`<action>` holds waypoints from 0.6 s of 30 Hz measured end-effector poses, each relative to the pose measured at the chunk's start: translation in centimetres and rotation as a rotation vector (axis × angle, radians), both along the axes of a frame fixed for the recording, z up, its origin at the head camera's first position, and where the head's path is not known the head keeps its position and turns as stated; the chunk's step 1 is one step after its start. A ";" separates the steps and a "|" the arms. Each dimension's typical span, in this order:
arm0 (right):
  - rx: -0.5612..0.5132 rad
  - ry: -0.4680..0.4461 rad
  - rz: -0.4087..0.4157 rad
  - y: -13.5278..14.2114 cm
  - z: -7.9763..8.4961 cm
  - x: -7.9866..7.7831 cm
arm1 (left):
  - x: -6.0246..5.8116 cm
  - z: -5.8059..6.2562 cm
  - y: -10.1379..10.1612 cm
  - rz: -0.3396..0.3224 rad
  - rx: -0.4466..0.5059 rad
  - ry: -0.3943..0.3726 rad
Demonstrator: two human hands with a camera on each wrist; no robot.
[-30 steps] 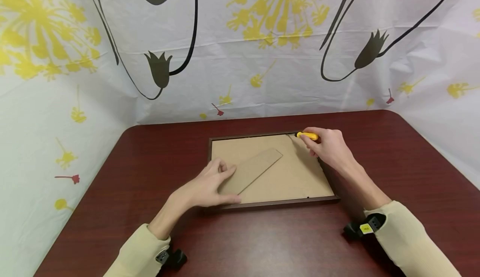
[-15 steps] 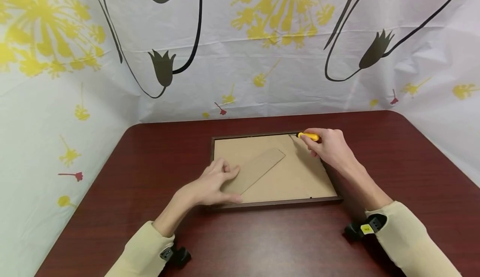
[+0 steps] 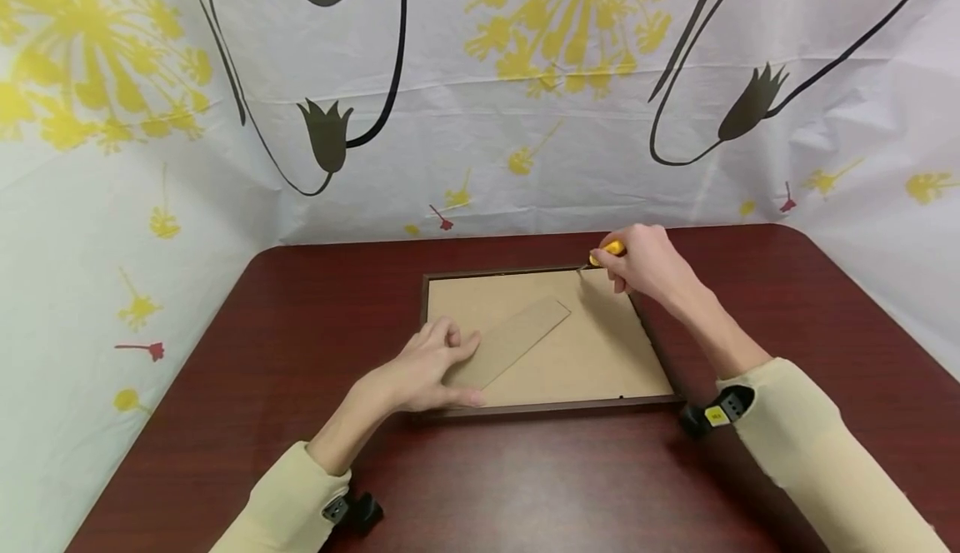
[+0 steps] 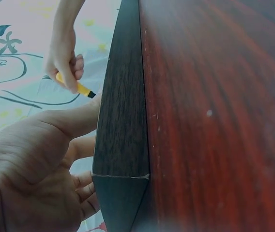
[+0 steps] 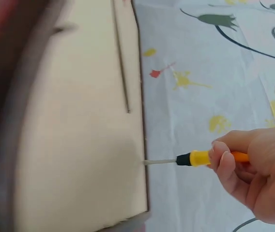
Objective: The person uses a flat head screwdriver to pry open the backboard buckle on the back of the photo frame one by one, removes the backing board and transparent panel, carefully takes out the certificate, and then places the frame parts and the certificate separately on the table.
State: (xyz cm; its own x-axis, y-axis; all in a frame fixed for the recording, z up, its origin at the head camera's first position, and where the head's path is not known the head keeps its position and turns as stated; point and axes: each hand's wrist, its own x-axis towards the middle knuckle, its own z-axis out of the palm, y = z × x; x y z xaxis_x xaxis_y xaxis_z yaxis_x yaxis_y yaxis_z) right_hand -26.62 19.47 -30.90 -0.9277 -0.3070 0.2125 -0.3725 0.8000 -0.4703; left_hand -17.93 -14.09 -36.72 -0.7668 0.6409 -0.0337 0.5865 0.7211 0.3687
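Observation:
A picture frame [image 3: 577, 408] with a thin dark rim lies face down on the table, its tan backing board [image 3: 607, 353] upward. A stand flap [image 3: 521, 338] lies slantwise on the board. My left hand [image 3: 423, 370] rests on the near left corner, thumb along the front rim and fingers over the board. My right hand [image 3: 651, 266] grips the yellow handle of a small screwdriver [image 5: 195, 158]. In the right wrist view its thin metal shaft reaches the inner edge of the far rim, with the tip right at the board's edge.
The dark red table [image 3: 525, 478] has rounded far corners. Behind and beside it hangs a white patterned sheet [image 3: 450, 145]. A small black tab [image 3: 621, 397] shows at the board's front edge. Each wrist wears a strapped camera, such as the left wrist camera [image 3: 366, 513].
My right hand has risen and shifted slightly left, tilting the screwdriver more steeply while its tip stays at the far rim. The left hand holds its place on the corner.

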 end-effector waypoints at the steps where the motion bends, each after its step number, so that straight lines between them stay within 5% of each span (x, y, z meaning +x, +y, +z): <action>1: 0.006 -0.014 -0.003 0.0 0.3 -0.3 | 0.0 0.0 0.0 -0.001 -0.001 -0.001; 10: -0.004 -0.109 -0.025 -0.4 1.7 -2.2 | 0.1 0.0 0.1 -0.004 0.001 0.002; 18: -0.012 0.098 0.011 -0.4 -1.7 0.6 | 0.1 0.1 0.0 -0.006 -0.001 -0.008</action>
State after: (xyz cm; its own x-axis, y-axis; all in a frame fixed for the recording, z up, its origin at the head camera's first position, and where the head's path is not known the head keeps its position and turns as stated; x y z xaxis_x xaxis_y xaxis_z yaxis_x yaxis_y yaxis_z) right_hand -26.04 19.08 -32.60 -0.8989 -0.3136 0.3062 -0.4258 0.7902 -0.4407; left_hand -17.81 -14.05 -36.58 -0.7627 0.6455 -0.0407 0.5877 0.7179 0.3731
